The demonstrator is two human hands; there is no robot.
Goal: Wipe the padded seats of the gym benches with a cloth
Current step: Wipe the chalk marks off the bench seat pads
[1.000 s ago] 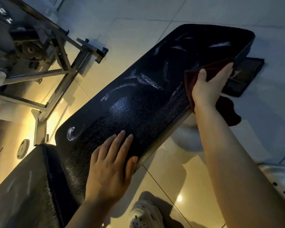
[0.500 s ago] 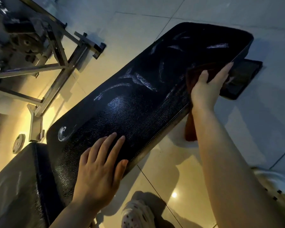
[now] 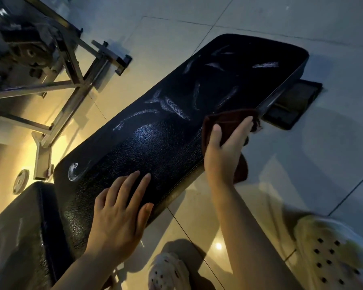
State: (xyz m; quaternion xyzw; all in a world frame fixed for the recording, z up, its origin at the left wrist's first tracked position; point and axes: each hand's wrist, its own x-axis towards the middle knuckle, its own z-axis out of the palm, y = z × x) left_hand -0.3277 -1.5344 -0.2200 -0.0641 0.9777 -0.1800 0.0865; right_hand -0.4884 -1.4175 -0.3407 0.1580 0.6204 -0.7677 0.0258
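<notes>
A long black padded bench seat (image 3: 176, 130) runs from lower left to upper right, its leather streaked with pale scuff marks. My right hand (image 3: 222, 151) presses a dark red cloth (image 3: 228, 122) against the seat's right edge with straight fingers; part of the cloth hangs down below the edge. My left hand (image 3: 120, 212) rests flat on the seat's near end, fingers spread. A second black pad (image 3: 15, 237) adjoins the seat at the lower left.
A metal machine frame (image 3: 67, 88) stands on the tiled floor at the left, with a small round disc (image 3: 20, 182) beside it. A dark base plate (image 3: 291, 105) lies under the bench's far end. Two white perforated shoes (image 3: 331, 254) show at the bottom.
My right hand has slid the cloth back along the seat's right edge toward me. My left hand stays flat on the near end.
</notes>
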